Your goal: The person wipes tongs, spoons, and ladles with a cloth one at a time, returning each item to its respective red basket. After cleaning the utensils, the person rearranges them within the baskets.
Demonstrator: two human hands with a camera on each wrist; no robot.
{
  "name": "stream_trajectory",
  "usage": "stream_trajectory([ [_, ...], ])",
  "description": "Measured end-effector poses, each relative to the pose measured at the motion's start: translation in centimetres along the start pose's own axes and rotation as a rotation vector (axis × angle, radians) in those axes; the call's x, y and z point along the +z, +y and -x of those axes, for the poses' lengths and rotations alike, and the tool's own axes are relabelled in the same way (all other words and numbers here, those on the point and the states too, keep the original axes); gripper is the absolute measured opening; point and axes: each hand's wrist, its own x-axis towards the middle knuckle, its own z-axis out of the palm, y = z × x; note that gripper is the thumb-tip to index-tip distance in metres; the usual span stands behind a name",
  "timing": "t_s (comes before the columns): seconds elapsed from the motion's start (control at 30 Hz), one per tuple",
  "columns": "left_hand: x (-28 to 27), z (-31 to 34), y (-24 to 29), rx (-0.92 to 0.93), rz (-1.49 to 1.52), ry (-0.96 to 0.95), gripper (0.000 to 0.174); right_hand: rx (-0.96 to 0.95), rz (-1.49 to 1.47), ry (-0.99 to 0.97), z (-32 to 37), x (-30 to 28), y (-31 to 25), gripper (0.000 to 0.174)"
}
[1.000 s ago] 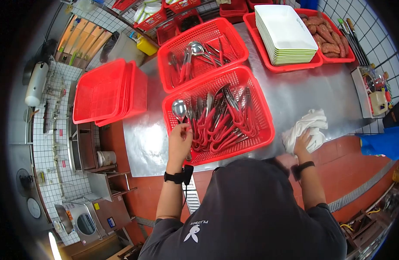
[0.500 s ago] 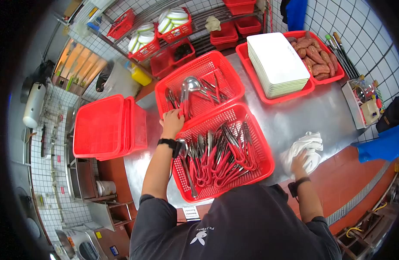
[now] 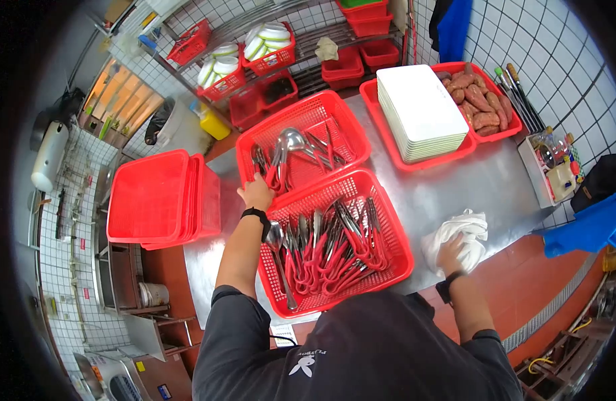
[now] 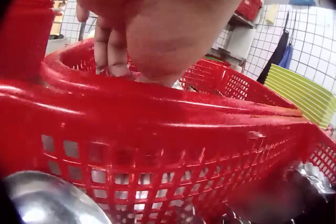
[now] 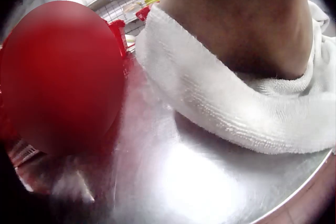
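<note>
My left hand [image 3: 256,194] reaches over the near left rim of the far red basket [image 3: 353,120], beside red-handled utensils and a ladle [image 3: 293,139]. Its fingertips dip behind the rim in the left wrist view, so I cannot tell whether they grip anything. Just this side, the near red basket [image 3: 403,257] holds several red-handled tongs [image 3: 335,250], and a large metal spoon [image 3: 277,247] leans along its left side. On the steel table, my right hand [image 3: 450,254] holds a bunched white towel [image 3: 470,230]; its fingers are partly buried in the folds.
Stacked red bins [image 3: 149,200] stand at the left. Back right, a red tray [image 3: 371,100] carries stacked white dishes [image 3: 422,100], next to a tray of sweet potatoes [image 3: 478,100]. A white caddy with bottles [image 3: 552,160] is at the right edge. Shelves with red baskets [image 3: 271,59] line the back.
My left hand has let go of the large spoon in the near basket and moved forward to the far basket's rim. The right hand stays on the towel. The head view has shifted.
</note>
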Motion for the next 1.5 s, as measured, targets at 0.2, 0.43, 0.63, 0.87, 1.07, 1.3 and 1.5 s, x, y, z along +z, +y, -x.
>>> stream_trajectory([
  [0.2, -7.0, -0.6, -3.5, 0.183, 0.015, 0.602, 0.049, -0.016, -0.009, 0.044, -0.7, -0.8, -0.6, 0.09],
  [0.43, -22.2, 7.4, -5.7, 0.448, 0.306, 1.019, 0.033, -0.031, 0.089, 0.034, -0.3, -1.4, -0.8, 0.104],
  [0.63, -17.1, 18.5, -6.6, 0.193, 0.956, 1.065, 0.052, -0.072, 0.042, 0.048, 0.8, -2.1, -0.9, 0.103],
  [0.87, -4.1, 29.0, -2.9, -0.051, 1.512, 0.266, 0.028, -0.085, 0.066, 0.06, 0.2, -1.6, -0.2, 0.095],
  [1.07, 0.2, 33.7, 1.1, -0.164, 1.686, 0.06, 0.035, -0.145, 0.0, 0.167, 1.3, -1.8, 0.8, 0.069],
  [1.3, 0.0, 34.8, 1.0, 0.045, 1.514, -0.16, 0.036, -0.415, -0.098, 0.508, 2.7, 1.4, 5.8, 0.057],
  [1.5, -1.6, 36.0, 1.7, -0.02, 1.906, -0.635, 0.043, -0.406, -0.17, 0.695, 6.2, 3.8, 7.5, 0.081],
])
